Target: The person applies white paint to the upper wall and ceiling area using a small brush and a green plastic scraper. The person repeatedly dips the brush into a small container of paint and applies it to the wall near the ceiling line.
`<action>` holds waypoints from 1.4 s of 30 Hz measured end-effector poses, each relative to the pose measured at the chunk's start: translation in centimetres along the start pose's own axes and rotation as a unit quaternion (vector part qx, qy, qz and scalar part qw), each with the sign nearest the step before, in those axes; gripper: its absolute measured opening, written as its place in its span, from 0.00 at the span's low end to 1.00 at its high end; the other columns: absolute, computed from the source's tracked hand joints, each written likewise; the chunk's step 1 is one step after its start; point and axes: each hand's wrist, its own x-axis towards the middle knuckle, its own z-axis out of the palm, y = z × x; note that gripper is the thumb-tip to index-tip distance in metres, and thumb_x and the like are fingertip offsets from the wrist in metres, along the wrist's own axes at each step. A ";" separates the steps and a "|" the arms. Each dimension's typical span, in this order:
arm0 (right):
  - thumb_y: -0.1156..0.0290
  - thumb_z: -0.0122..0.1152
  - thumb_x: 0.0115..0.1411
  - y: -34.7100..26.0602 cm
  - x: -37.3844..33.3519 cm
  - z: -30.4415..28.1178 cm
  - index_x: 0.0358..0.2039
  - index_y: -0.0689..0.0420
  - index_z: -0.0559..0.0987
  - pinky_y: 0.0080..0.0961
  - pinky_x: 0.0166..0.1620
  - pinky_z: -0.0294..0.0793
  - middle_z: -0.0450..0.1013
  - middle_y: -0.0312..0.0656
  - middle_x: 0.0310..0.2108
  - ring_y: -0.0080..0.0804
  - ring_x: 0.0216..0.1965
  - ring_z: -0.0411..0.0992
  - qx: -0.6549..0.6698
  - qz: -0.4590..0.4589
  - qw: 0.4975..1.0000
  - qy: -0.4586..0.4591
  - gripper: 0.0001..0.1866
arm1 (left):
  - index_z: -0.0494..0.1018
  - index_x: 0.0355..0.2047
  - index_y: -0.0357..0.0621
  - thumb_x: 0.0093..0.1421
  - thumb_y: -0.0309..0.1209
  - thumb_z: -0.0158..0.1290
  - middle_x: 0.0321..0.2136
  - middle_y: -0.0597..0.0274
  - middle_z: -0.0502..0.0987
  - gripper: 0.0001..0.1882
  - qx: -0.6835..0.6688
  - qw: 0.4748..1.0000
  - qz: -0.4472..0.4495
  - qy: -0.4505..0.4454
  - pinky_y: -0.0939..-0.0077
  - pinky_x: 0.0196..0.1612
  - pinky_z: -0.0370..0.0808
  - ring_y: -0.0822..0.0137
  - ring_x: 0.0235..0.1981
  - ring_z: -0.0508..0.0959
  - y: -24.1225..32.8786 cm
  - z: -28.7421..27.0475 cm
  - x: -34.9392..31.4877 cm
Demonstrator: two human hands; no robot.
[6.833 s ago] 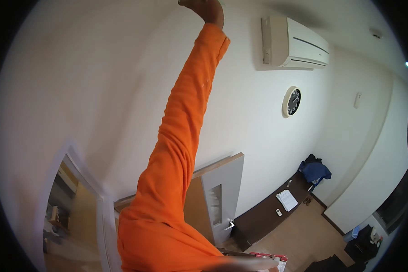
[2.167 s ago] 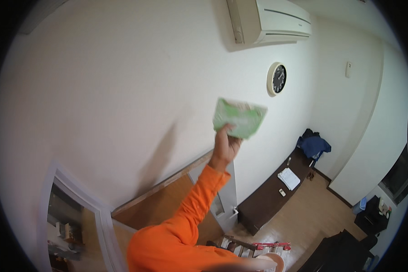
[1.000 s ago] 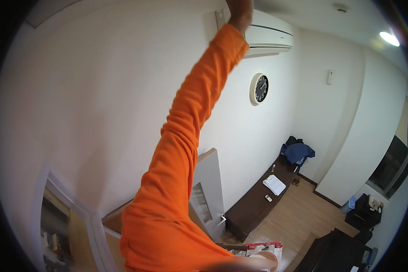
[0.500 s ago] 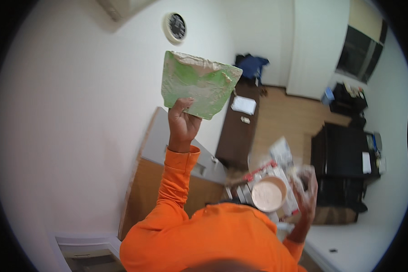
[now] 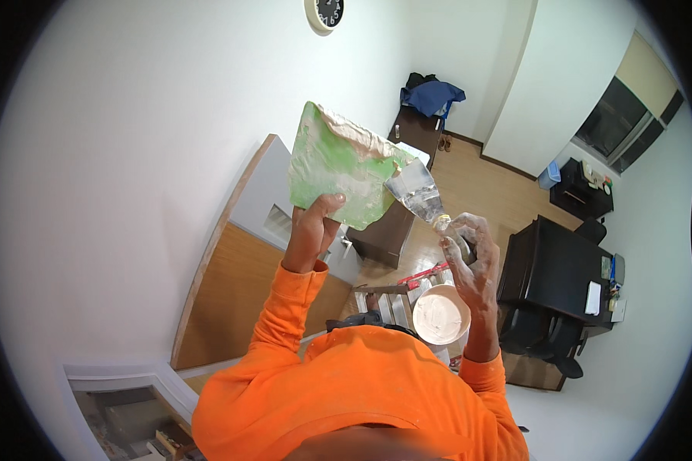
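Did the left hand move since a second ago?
Yes, downward in the picture: then, the left hand was higher than the wall clock; now it is well below the clock, holding the green board.

The left hand point(image 5: 309, 230), just off centre at 9 o'clock, grips a flat green plate point(image 5: 334, 165) smeared with off-white paste, thumb across its face. Between 3 and 4 o'clock, the right hand point(image 5: 475, 265) curls its fingers round a scraper point(image 5: 415, 190) with a broad metal blade, which points toward 11 o'clock and overlaps the plate's 3 o'clock edge; contact is hard to judge. A round, pale peach bucket point(image 5: 449, 291) holds creamy paste point(image 5: 440, 316) between 4 and 5 o'clock. A black rectangular worktop point(image 5: 561, 261) stands at 3 o'clock.
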 end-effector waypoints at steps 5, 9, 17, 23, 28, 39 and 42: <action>0.79 0.62 0.60 -0.6 2.0 2.7 0.48 0.59 0.73 0.20 0.33 0.74 0.79 0.40 0.31 0.20 0.29 0.74 0.077 -0.052 0.995 -0.023 0.15 | 0.63 0.61 0.34 0.61 0.21 0.52 0.50 0.55 0.74 0.27 0.233 0.971 -0.039 -0.043 0.73 0.51 0.75 0.66 0.47 0.76 0.4 -3.3 -2.0; 0.79 0.63 0.59 -1.6 3.7 3.9 0.48 0.59 0.73 0.19 0.35 0.75 0.79 0.39 0.32 0.20 0.31 0.76 0.093 -0.079 0.991 -0.052 0.16 | 0.60 0.62 0.35 0.62 0.23 0.53 0.56 0.54 0.68 0.28 0.345 0.925 0.109 -0.114 0.70 0.57 0.70 0.63 0.53 0.71 -0.1 -3.1 -2.5; 0.68 0.62 0.64 -1.6 6.3 6.4 0.47 0.59 0.72 0.16 0.32 0.71 0.73 0.34 0.27 0.21 0.30 0.73 0.193 -0.072 0.975 -0.082 0.14 | 0.52 0.70 0.33 0.62 0.23 0.58 0.61 0.48 0.65 0.39 0.360 0.920 0.091 -0.126 0.67 0.66 0.63 0.59 0.62 0.65 -2.1 -11.1 -3.6; 0.66 0.60 0.61 -6.9 11.0 7.1 0.54 0.60 0.65 0.14 0.31 0.70 0.72 0.40 0.37 0.20 0.31 0.71 0.236 -0.145 0.955 -0.106 0.24 | 0.60 0.68 0.40 0.58 0.20 0.58 0.59 0.56 0.72 0.36 0.097 0.989 0.087 0.063 0.63 0.65 0.69 0.60 0.62 0.71 6.4 -11.9 -2.1; 0.78 0.60 0.56 -13.9 14.7 9.1 0.53 0.60 0.66 0.17 0.35 0.73 0.72 0.41 0.40 0.21 0.35 0.71 0.208 -0.143 0.956 -0.148 0.24 | 0.63 0.64 0.42 0.55 0.21 0.60 0.52 0.58 0.75 0.35 0.184 0.976 0.072 0.088 0.61 0.61 0.75 0.60 0.56 0.76 18.6 -17.3 -2.6; 0.60 0.51 0.70 -18.9 26.2 2.8 0.71 0.61 0.57 0.27 0.48 0.82 0.71 0.58 0.57 0.39 0.52 0.76 0.106 -0.322 0.940 -0.051 0.34 | 0.69 0.57 0.35 0.53 0.24 0.63 0.51 0.57 0.77 0.30 0.177 0.972 -0.153 0.029 0.63 0.58 0.76 0.61 0.52 0.79 19.4 -32.0 7.6; 0.64 0.57 0.65 -17.9 27.8 -0.5 0.72 0.61 0.54 0.23 0.45 0.83 0.71 0.59 0.57 0.36 0.49 0.77 0.063 -0.315 0.940 -0.115 0.39 | 0.74 0.50 0.41 0.56 0.29 0.64 0.40 0.62 0.80 0.21 0.178 0.966 -0.188 0.016 0.69 0.44 0.82 0.68 0.37 0.81 18.4 -30.6 7.5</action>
